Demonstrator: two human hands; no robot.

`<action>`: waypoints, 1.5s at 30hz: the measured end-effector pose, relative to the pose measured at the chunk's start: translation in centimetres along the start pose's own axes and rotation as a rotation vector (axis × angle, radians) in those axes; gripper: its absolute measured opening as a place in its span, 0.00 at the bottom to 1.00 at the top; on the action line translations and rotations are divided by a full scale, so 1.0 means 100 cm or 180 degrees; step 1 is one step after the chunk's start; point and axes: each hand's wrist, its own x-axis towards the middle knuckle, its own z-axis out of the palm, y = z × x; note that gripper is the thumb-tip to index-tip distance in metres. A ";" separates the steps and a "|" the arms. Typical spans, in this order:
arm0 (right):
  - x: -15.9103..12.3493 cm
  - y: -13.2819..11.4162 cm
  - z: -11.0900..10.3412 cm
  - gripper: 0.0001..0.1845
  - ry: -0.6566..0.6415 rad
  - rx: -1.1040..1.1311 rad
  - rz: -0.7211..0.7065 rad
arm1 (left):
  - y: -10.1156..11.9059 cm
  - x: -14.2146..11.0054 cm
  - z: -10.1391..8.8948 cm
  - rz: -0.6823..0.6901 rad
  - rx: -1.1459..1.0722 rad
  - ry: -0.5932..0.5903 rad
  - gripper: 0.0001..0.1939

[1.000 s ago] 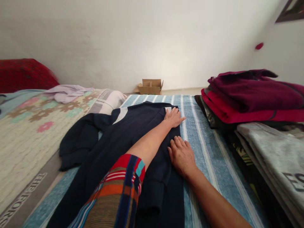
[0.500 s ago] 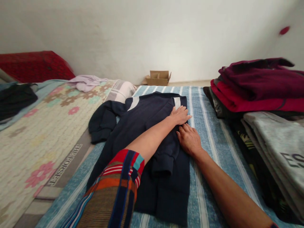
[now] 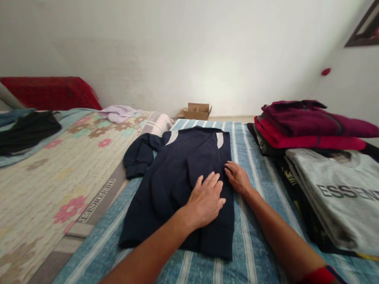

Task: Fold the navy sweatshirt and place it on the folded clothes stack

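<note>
A navy sweatshirt [image 3: 174, 177] with white shoulder patches lies flat, its right side folded inward and that sleeve laid down over the body. The other sleeve [image 3: 139, 156] sticks out bent to the left. My left hand [image 3: 206, 200] rests on the lower part of the folded sleeve, fingers spread, covering its cuff. At the sweatshirt's right edge, my right hand [image 3: 237, 176] lies with extended fingers touching the fabric and grips nothing visible.
A blue striped sheet [image 3: 260, 221] lies underneath. To the right are folded maroon and red garments [image 3: 314, 122] and a folded grey shirt [image 3: 340, 189]. On the left is a floral quilt [image 3: 89, 173] with loose clothes. A cardboard box [image 3: 198, 111] stands by the wall.
My left hand has slid from near the shoulder down the folded sleeve toward the hem. The right hand stays by the right edge. The view has tilted upward slightly.
</note>
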 end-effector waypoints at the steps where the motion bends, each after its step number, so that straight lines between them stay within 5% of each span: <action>1: -0.008 -0.001 -0.005 0.16 0.0049 0.0190 -0.0014 | 0.004 -0.009 0.004 -0.0063 -0.0034 0.0033 0.24; 7: -0.062 -0.014 -0.030 0.10 -0.0042 0.1544 -0.0159 | 0.013 -0.032 0.031 -0.0433 -0.0142 0.0211 0.31; 20: -0.075 -0.023 -0.012 0.10 -0.0052 0.0372 -0.0312 | 0.010 -0.040 0.061 -0.0416 0.0092 0.0457 0.32; 32: -0.071 -0.046 -0.023 0.12 -0.0045 -0.0356 -0.0277 | 0.010 -0.031 0.056 -0.0337 0.0428 0.0469 0.30; 36: -0.088 -0.063 -0.040 0.12 0.0263 0.0090 -0.0029 | 0.009 -0.026 0.054 -0.0264 0.0529 0.0460 0.29; 41: -0.128 -0.099 -0.066 0.12 0.0532 0.1025 -0.0235 | 0.003 -0.024 0.054 -0.0222 0.0632 0.0272 0.27; 45: -0.154 -0.126 -0.079 0.12 -0.0122 0.1546 -0.0702 | 0.003 -0.022 0.054 -0.0272 0.0674 0.0319 0.29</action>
